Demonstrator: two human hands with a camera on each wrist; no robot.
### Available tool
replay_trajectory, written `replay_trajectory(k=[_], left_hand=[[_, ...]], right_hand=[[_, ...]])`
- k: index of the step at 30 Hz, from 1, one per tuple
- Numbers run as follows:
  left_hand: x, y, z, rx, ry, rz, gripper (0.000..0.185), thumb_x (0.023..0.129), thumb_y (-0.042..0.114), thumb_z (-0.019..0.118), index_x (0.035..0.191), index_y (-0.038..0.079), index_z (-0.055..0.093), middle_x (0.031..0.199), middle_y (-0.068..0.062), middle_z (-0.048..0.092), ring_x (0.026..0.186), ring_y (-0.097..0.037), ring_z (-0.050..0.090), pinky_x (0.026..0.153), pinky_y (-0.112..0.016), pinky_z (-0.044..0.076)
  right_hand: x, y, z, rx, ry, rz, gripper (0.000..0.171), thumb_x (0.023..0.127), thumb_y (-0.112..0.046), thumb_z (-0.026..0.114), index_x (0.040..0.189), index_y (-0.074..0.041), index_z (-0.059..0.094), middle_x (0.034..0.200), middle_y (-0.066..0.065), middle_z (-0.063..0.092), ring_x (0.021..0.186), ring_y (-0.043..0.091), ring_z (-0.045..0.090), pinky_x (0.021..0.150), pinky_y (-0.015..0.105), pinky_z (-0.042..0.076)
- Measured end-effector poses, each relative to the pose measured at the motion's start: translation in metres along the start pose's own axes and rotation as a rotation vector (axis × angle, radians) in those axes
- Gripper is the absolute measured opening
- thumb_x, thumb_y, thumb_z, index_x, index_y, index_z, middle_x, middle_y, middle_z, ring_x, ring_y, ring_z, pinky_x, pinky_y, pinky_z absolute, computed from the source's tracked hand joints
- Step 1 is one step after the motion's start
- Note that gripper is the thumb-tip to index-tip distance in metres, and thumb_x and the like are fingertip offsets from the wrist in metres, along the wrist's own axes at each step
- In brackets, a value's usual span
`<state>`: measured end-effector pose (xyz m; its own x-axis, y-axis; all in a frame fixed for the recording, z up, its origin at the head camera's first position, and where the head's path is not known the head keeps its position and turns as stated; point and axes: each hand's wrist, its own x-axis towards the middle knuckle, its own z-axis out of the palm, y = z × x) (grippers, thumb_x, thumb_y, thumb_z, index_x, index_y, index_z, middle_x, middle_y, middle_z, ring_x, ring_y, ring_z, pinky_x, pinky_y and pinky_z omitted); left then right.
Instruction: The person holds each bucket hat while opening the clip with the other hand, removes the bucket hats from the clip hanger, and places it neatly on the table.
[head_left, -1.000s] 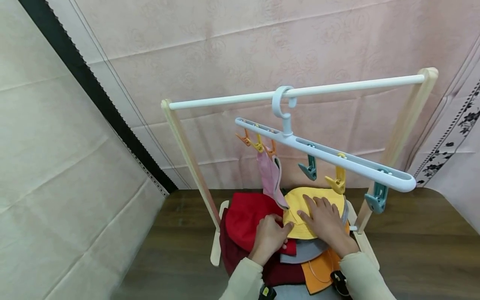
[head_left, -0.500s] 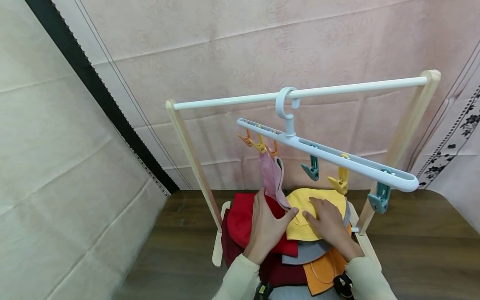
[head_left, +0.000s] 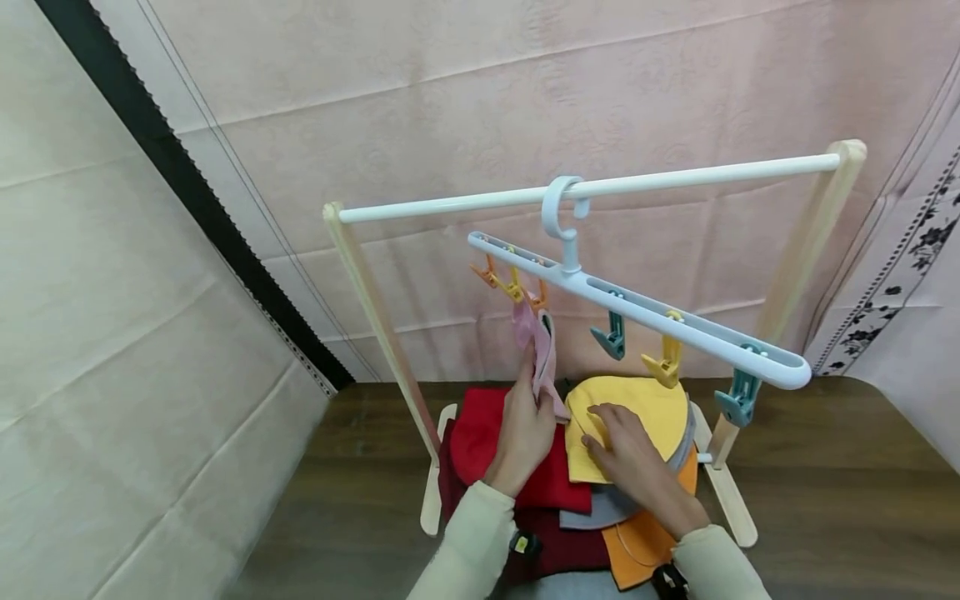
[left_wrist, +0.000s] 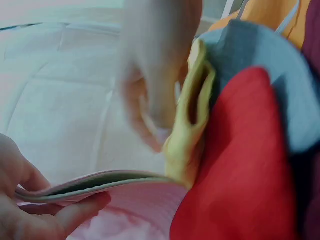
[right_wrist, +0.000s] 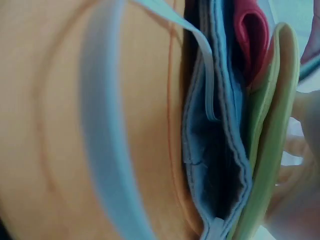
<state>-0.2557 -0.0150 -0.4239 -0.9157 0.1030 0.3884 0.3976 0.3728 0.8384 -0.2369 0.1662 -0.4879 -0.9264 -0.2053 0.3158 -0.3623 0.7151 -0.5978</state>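
Note:
A pink cloth hat [head_left: 549,358] with a grey-green lining hangs by clips from the light blue hanger [head_left: 637,308]. My left hand [head_left: 528,429] holds it near its lower edge; in the left wrist view the thumb and fingers [left_wrist: 82,210] lie either side of the hat's open rim. To the right, my right hand [head_left: 633,458] is in front of a yellow hat [head_left: 660,400], fingers loosely bent and gripping nothing. It shows blurred beside the yellow hat's edge in the left wrist view. Under the left hand lies a red hat [head_left: 472,442].
Grey [head_left: 588,512], orange [head_left: 630,550] and dark red [head_left: 555,542] cloth items are heaped at the front. The hanger hooks over a white rod [head_left: 450,204] between wooden posts. Teal [head_left: 615,333], yellow [head_left: 667,358] and orange clips dangle from it. Cloth walls [head_left: 187,333] surround the wooden tabletop [head_left: 352,500].
My left hand has left the yellow hat's edge, moved up and left, and taken hold of the pink hat. My right hand has shifted slightly down and left, its fingers loosening.

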Motion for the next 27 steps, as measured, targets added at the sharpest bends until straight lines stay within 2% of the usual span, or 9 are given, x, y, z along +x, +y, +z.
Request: replay_trajectory(k=[2, 4, 7, 9, 12, 14, 17, 20, 27], left_hand=[[0.003, 0.000, -0.006, 0.011, -0.009, 0.011, 0.072, 0.107, -0.004, 0.051, 0.170, 0.021, 0.023, 0.164, -0.004, 0.044, 0.131, -0.020, 0.061, 0.104, -0.039, 0.055], [0.006, 0.001, -0.013, 0.041, 0.005, 0.017, 0.071, 0.107, -0.005, 0.051, 0.169, 0.020, 0.026, 0.163, -0.005, 0.045, 0.134, -0.020, 0.059, 0.106, -0.041, 0.053], [0.007, 0.001, -0.023, 0.079, 0.045, 0.000, 0.073, 0.105, -0.006, 0.052, 0.168, 0.021, 0.028, 0.153, -0.011, 0.057, 0.101, -0.023, 0.072, 0.084, -0.037, 0.061], [0.006, 0.002, -0.028, 0.112, 0.083, -0.017, 0.077, 0.104, -0.007, 0.052, 0.169, 0.025, 0.027, 0.145, -0.016, 0.062, 0.078, -0.022, 0.067, 0.068, -0.034, 0.057], [0.003, 0.001, -0.033, 0.146, 0.120, -0.034, 0.087, 0.100, -0.010, 0.053, 0.170, 0.032, 0.022, 0.145, -0.016, 0.060, 0.064, -0.021, 0.056, 0.059, -0.032, 0.049], [0.001, 0.001, -0.033, 0.165, 0.141, -0.031, 0.096, 0.099, -0.012, 0.054, 0.169, 0.039, 0.015, 0.160, -0.009, 0.049, 0.074, -0.020, 0.061, 0.063, -0.033, 0.051], [-0.003, 0.000, -0.031, 0.151, 0.159, -0.003, 0.107, 0.097, -0.017, 0.057, 0.169, 0.042, 0.005, 0.172, 0.005, 0.031, 0.107, -0.022, 0.067, 0.077, -0.037, 0.059], [-0.007, -0.002, -0.027, 0.117, 0.177, 0.028, 0.113, 0.096, -0.020, 0.058, 0.169, 0.042, -0.002, 0.175, 0.015, 0.016, 0.140, -0.022, 0.051, 0.096, -0.041, 0.058], [-0.016, -0.006, -0.014, 0.000, 0.162, 0.071, 0.115, 0.094, -0.024, 0.055, 0.170, 0.035, -0.008, 0.175, 0.021, 0.006, 0.147, -0.013, 0.040, 0.096, -0.040, 0.057]], right_hand=[[-0.001, 0.002, 0.000, 0.003, 0.000, -0.005, 0.041, 0.102, -0.013, 0.071, 0.136, 0.008, 0.061, 0.135, 0.030, 0.059, 0.128, 0.049, 0.053, 0.107, 0.065, 0.045], [-0.002, 0.005, 0.000, 0.019, -0.017, 0.003, 0.040, 0.102, -0.013, 0.070, 0.135, 0.008, 0.061, 0.134, 0.030, 0.059, 0.129, 0.049, 0.052, 0.107, 0.065, 0.045], [-0.003, 0.007, -0.001, 0.046, -0.058, 0.025, 0.041, 0.105, -0.016, 0.067, 0.137, 0.008, 0.059, 0.138, 0.030, 0.056, 0.132, 0.049, 0.049, 0.108, 0.065, 0.043], [-0.003, 0.007, -0.003, 0.051, -0.073, 0.030, 0.041, 0.105, -0.016, 0.066, 0.137, 0.007, 0.059, 0.139, 0.030, 0.056, 0.133, 0.050, 0.049, 0.109, 0.065, 0.043], [-0.003, 0.003, -0.007, 0.045, -0.054, 0.013, 0.040, 0.105, -0.015, 0.066, 0.138, 0.006, 0.059, 0.139, 0.029, 0.056, 0.131, 0.048, 0.051, 0.108, 0.065, 0.044], [-0.001, -0.004, -0.010, 0.051, -0.029, -0.003, 0.040, 0.106, -0.015, 0.066, 0.139, 0.005, 0.059, 0.140, 0.027, 0.056, 0.131, 0.046, 0.052, 0.107, 0.064, 0.045], [0.000, -0.020, -0.017, 0.082, 0.025, -0.041, 0.041, 0.106, -0.016, 0.066, 0.142, 0.001, 0.057, 0.142, 0.023, 0.055, 0.131, 0.041, 0.054, 0.107, 0.061, 0.048], [0.002, -0.045, -0.028, 0.121, 0.082, -0.100, 0.043, 0.106, -0.016, 0.066, 0.145, -0.002, 0.055, 0.144, 0.018, 0.055, 0.132, 0.037, 0.055, 0.106, 0.059, 0.050], [0.019, -0.102, -0.049, 0.294, 0.112, -0.171, 0.059, 0.106, -0.028, 0.067, 0.156, -0.006, 0.046, 0.156, 0.014, 0.049, 0.137, 0.034, 0.056, 0.107, 0.060, 0.050]])
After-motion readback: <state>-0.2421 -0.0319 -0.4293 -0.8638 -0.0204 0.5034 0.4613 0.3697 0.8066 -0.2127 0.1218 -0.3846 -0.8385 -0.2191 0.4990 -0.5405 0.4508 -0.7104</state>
